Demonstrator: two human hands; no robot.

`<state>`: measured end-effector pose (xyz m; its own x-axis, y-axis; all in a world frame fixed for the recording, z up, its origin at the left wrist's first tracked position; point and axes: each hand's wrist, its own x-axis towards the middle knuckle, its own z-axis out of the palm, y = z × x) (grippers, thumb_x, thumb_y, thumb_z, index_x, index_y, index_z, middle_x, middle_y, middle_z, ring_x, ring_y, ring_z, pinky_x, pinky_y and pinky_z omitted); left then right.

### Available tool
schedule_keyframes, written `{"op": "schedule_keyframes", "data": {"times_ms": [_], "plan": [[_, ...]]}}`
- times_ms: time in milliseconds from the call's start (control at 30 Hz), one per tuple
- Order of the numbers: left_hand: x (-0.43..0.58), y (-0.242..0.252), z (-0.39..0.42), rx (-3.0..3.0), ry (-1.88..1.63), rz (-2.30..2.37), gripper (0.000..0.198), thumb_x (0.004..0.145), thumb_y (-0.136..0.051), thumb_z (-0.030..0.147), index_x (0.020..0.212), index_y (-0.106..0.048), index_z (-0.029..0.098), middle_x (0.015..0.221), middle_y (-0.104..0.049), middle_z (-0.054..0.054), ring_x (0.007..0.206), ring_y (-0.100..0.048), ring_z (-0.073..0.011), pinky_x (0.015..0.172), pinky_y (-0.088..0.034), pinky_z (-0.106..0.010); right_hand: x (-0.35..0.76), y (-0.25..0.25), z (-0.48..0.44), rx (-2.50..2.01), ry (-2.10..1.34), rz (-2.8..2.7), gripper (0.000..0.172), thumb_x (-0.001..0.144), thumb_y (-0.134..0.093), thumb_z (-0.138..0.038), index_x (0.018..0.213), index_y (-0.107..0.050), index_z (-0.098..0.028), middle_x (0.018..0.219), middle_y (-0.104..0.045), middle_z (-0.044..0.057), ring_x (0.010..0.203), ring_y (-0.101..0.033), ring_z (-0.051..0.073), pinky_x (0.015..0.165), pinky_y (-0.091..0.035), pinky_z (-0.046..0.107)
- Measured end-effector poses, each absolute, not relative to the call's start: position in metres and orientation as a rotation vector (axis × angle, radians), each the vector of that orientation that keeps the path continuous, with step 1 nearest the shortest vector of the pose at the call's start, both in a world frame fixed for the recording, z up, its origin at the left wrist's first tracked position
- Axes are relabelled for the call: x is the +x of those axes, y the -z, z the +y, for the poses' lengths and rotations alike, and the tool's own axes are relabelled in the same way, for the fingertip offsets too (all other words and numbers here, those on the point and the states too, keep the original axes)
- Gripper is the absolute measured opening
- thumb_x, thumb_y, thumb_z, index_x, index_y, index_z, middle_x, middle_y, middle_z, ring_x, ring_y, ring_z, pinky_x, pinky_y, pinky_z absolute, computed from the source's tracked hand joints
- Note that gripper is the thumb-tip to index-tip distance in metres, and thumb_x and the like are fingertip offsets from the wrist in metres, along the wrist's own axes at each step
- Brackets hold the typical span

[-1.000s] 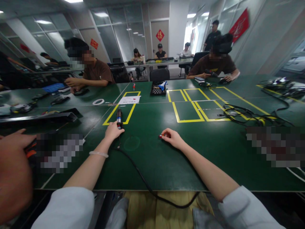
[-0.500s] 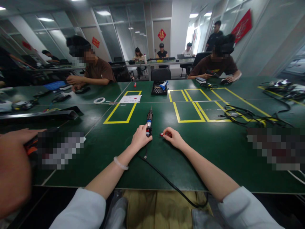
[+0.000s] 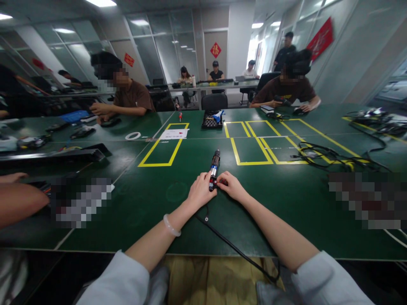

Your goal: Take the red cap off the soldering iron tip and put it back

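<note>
My left hand (image 3: 201,189) is closed around the rear of a slim power tool (image 3: 215,163), which has a dark nose and a blue and silver body and points away from me. At the tool's near end, red and black parts show between my hands. The fingertips of my right hand (image 3: 233,186) are pinched there on a small red part (image 3: 215,182), mostly covered by the fingers. Whether that part touches the tool I cannot tell. A black cable (image 3: 229,241) runs from under my left hand over the table edge, beside a thin lead with a ring terminal (image 3: 206,219).
Yellow tape outlines (image 3: 254,163) mark the green table (image 3: 178,233). Beyond are a black parts tray (image 3: 212,125), a paper sheet (image 3: 174,134), a tape roll (image 3: 132,136) and a red screwdriver (image 3: 180,116). Tangled cables (image 3: 327,154) lie right. A co-worker's arm (image 3: 22,199) reaches in left.
My left hand has moved right with the power tool. My right hand has brought the small red part from beside the tool to its near end. The co-worker's arm at left has drawn back.
</note>
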<state>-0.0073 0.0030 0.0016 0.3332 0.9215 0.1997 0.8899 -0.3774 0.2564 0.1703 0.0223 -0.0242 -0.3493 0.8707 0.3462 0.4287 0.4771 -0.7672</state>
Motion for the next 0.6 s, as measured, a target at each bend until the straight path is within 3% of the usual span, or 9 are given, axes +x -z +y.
{"op": "schedule_keyframes", "data": {"times_ms": [200,600], "plan": [[-0.006,-0.001,0.002,2.480,-0.447,1.740,0.070,0.080,-0.058,0.043,0.143,-0.030,0.027,0.123,-0.048,-0.012,0.108,-0.053,-0.0262,0.077,-0.047,-0.033,0.170,0.022,0.021,-1.093,-0.725,-1.946,0.002,0.083,-0.061,-0.018,0.081,-0.063,-0.018,0.078,-0.052,0.000,0.067,-0.051,0.012,0.066,-0.040,0.026],[0.001,-0.007,0.012,2.522,-0.366,1.885,0.065,0.085,-0.050,0.050,0.143,-0.034,0.024,0.111,-0.050,-0.013,0.100,-0.052,-0.0272,0.076,-0.043,-0.036,0.174,0.022,0.020,-1.027,-0.835,-1.878,0.017,0.088,-0.058,-0.032,0.093,-0.066,-0.018,0.085,-0.065,0.002,0.071,-0.055,0.014,0.068,-0.043,0.026]]}}
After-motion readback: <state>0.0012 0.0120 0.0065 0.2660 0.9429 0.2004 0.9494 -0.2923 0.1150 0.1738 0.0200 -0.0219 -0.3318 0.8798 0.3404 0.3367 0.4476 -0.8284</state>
